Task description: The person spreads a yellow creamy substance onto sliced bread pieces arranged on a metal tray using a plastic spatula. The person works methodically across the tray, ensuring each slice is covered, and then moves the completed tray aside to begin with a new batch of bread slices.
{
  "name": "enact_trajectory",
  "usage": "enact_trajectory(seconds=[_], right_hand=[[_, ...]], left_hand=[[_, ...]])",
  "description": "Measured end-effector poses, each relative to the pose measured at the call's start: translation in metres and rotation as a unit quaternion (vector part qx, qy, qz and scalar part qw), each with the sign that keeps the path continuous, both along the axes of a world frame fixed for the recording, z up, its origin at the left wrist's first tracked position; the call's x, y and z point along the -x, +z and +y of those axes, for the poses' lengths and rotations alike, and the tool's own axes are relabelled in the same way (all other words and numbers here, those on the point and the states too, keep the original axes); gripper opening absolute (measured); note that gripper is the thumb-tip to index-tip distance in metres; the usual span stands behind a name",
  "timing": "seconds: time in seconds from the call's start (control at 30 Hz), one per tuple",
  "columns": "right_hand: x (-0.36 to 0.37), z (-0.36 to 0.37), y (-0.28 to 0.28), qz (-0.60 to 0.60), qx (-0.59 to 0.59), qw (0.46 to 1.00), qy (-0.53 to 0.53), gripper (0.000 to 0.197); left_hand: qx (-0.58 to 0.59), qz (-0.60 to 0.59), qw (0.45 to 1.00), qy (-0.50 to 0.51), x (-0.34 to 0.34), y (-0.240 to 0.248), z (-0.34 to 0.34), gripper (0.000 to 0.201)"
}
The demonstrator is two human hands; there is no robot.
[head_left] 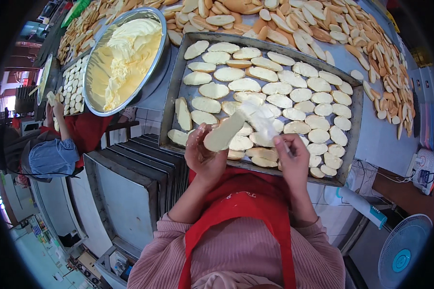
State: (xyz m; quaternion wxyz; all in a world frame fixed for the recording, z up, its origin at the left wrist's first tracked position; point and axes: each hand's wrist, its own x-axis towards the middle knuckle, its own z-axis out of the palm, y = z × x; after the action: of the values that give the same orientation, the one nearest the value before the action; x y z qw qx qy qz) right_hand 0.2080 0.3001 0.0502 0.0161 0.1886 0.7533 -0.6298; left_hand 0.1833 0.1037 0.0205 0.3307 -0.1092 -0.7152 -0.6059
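Note:
Above the near part of a metal tray (174, 91), my left hand (205, 159) holds up a long bread slice (224, 132), its upper face coated with pale cream. My right hand (295, 156) is closed round the handle of a spatula (264, 121). White cream covers the spatula's blade, which is beside the far end of the slice; whether they touch I cannot tell. Rows of oval cream-coated bread slices (277, 88) lie in the tray, some partly hidden by my hands and the spatula. To the left stands a large metal bowl (88, 94) of yellow-white cream (130, 48).
Loose bread slices (318, 29) are heaped behind the tray and along its right. At far left a co-worker (53, 154) handles a slice near a second filled tray (74, 86). Stacked empty trays (125, 188) stand below left, a fan (404, 255) at lower right.

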Motion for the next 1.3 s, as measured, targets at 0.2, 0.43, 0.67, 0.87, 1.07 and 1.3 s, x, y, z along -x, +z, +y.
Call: enact_trajectory(seconds=[0.2,0.43,0.67,0.87,1.07,1.3], right_hand=[[-0.014,-0.001,0.023,0.017,0.060,0.997,0.045,0.015],[-0.015,0.009,0.010,0.019,0.013,1.000,-0.013,0.014],[0.007,-0.005,0.000,-0.010,-0.029,0.999,-0.019,0.014],[-0.010,-0.002,0.014,0.005,0.038,0.999,0.027,0.015],[-0.015,0.007,0.004,0.018,0.056,0.998,-0.033,0.016],[-0.005,-0.001,0.002,0.015,0.012,1.000,-0.012,0.017]], left_hand=[[-0.018,-0.034,0.999,0.003,-0.002,-0.004,0.001,0.068],[-0.015,-0.016,1.000,0.020,0.000,-0.004,0.003,0.068],[0.015,0.007,1.000,0.006,-0.005,-0.001,0.003,0.070],[-0.026,-0.029,0.999,0.019,-0.007,-0.003,-0.002,0.073],[-0.043,-0.061,0.997,0.030,-0.008,-0.002,-0.003,0.073],[-0.049,-0.032,0.998,0.018,-0.007,-0.010,-0.002,0.074]])
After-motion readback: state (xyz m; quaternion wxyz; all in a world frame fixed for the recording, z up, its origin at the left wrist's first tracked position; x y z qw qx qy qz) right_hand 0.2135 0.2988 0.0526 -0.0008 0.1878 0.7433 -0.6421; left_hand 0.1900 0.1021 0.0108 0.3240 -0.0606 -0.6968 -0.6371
